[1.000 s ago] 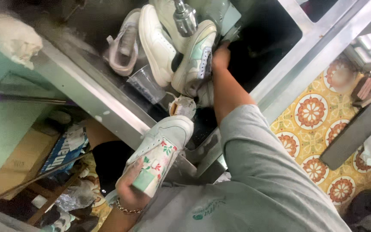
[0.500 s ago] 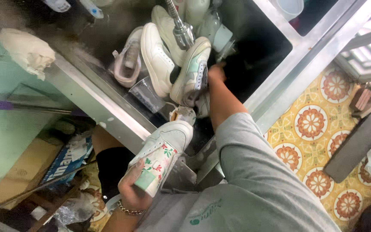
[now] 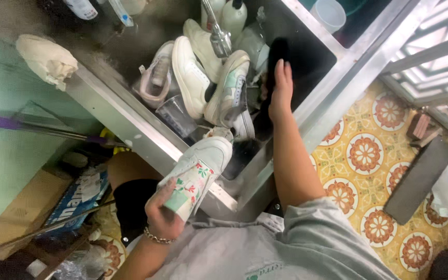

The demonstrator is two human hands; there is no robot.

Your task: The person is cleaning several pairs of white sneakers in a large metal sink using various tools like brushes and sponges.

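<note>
The steel sink (image 3: 130,122) holds several pale shoes. At its near rim, the left hand (image 3: 163,215) grips a white floral sneaker (image 3: 198,173) by the heel, toe pointing up into the sink. Inside it, the right hand (image 3: 281,91) lies spread on a black brush (image 3: 276,54)

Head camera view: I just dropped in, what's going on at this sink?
A person stands at a stainless steel sink that holds several pale sneakers and a clear plastic cup. The left hand grips a white sneaker with a floral side print by its heel, sole toward the camera, over the sink's front edge. The right hand reaches into the basin beside a black brush; whether it grips the brush is unclear. A white and mint sneaker leans just left of that hand.
</note>
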